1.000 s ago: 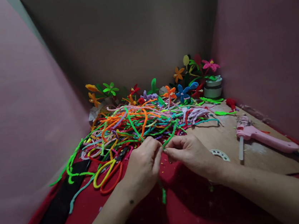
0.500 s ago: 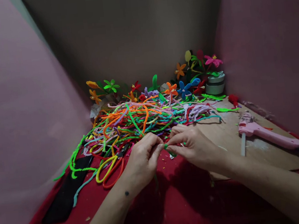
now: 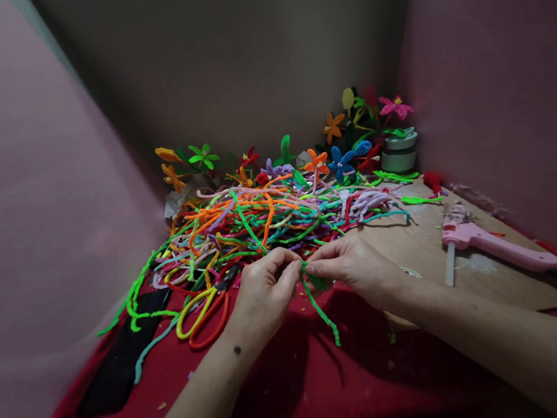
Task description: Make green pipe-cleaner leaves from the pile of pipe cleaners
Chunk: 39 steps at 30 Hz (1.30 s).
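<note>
A green pipe cleaner (image 3: 322, 313) is pinched between both hands, its bent tail dangling over the red cloth. My left hand (image 3: 268, 290) grips it between thumb and forefinger. Thumb and finger of my right hand (image 3: 356, 270) close on it just beside, the fingertips of the two hands almost touching. A darker green bit shows under my right fingers; its shape is partly hidden. Right behind the hands lies a heap of many-coloured pipe cleaners (image 3: 244, 219). Scissors with yellow and red handles (image 3: 204, 319) rest left of my left hand.
A pink glue gun (image 3: 501, 247) lies on a brown board (image 3: 413, 247) at right, its cord trailing off. A black flat object (image 3: 120, 368) is at left on the red cloth (image 3: 275, 404). Pipe-cleaner flowers (image 3: 340, 163) and a pale pot (image 3: 399, 152) stand behind the heap.
The green pipe cleaner's tail now hangs down in front between my hands, where it was mostly hidden before. Both hands stay close together; the view has shifted slightly.
</note>
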Tool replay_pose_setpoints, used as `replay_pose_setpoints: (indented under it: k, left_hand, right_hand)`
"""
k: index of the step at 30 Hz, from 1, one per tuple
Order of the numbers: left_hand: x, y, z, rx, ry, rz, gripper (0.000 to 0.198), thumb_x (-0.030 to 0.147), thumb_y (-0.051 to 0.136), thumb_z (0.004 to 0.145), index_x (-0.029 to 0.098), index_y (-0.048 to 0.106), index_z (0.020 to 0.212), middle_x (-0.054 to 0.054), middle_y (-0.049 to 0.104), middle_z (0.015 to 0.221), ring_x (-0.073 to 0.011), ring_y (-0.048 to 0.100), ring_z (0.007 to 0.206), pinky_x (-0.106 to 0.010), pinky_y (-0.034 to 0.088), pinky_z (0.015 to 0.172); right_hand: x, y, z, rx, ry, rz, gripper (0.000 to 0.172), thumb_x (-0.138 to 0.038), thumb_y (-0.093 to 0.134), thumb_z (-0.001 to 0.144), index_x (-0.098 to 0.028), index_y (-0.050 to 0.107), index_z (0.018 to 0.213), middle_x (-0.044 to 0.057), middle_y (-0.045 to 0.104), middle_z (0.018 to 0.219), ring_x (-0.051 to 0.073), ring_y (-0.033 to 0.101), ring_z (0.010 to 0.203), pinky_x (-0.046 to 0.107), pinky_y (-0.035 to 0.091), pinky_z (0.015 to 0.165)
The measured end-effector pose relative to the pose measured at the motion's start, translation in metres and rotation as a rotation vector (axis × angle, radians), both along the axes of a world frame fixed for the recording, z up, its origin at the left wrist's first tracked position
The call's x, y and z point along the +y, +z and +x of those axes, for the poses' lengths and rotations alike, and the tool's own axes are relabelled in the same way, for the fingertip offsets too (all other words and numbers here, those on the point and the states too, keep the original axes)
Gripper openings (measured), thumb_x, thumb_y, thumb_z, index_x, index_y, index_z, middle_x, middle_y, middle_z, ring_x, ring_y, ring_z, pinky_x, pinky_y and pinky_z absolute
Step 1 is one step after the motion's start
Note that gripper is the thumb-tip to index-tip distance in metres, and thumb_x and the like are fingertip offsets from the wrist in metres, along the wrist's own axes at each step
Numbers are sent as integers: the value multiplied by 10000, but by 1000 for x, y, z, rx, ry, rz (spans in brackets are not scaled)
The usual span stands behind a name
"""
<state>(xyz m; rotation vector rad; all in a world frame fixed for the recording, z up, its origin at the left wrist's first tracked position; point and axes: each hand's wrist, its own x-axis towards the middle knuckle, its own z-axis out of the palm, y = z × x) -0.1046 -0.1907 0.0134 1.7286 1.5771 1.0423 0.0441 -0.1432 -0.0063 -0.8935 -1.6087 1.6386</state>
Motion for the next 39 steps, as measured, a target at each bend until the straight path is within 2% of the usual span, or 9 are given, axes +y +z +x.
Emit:
replay_pose_setpoints:
  k: [4,11,16,21,24,27,31,34,39]
  left_hand:
    - [-1,-2,4,-91,5,-23,157,267,501,787,146,565,711,50,468,510,-61,400,435,-175,323,433]
    - [0,-7,1,-94,29,4,130,263,507,785,159,562,727,59,483,468,-52,396,376,-167,314,392]
    - [2,-4,0,-160,88,37,119,263,537,775,156,547,723,60,480,469,-44,387,371,-165,316,392]
    - [6,-1,-4,-465,-43,-143,158,288,599,745,150,592,821,54,501,495,-40,384,384,-163,303,394]
    - [7,-4,-5,-524,-66,-219,191,317,626,725,134,618,780,34,524,505,-34,379,389,-159,266,386]
    - [7,-5,-2,-447,22,-182,212,338,606,735,136,588,673,44,484,450,-40,353,375,-167,239,376]
    - [4,-5,3,-99,141,59,201,275,563,757,146,576,604,44,465,465,-59,391,439,-179,306,435]
    - [4,-6,3,113,141,221,199,235,539,769,152,579,593,29,515,530,-75,445,514,-184,354,512]
    - [5,-11,3,242,149,336,189,216,521,787,152,582,620,19,559,577,-77,479,533,-194,369,562]
  right_hand:
    - [-1,0,0,-11,-31,-21,156,-249,629,644,-109,671,588,-13,556,504,71,421,479,223,320,494]
    - [-4,-2,-1,68,95,-253,133,-231,632,641,-115,643,576,23,607,525,89,508,448,225,365,477]
    - [-8,2,-2,45,98,-259,202,-211,609,676,-123,585,497,6,559,469,67,466,403,214,366,456]
    - [-8,4,-1,33,111,-250,205,-187,583,693,-121,580,499,5,561,467,64,479,395,199,363,436]
    - [-7,0,0,79,137,-246,199,-210,596,691,-119,589,513,6,568,475,70,496,402,201,382,442]
    - [-8,-2,-1,102,139,-264,196,-219,604,698,-121,592,529,4,571,477,66,496,392,187,354,408]
    - [-10,-3,-4,115,128,-292,194,-195,604,703,-119,580,525,-2,566,486,58,491,390,184,362,411]
    - [-11,-3,-4,114,131,-317,177,-171,598,698,-119,575,531,-4,567,497,63,496,393,193,386,423]
    - [-12,-2,-5,49,134,-267,207,-164,568,717,-110,575,518,9,578,488,65,501,382,193,384,422]
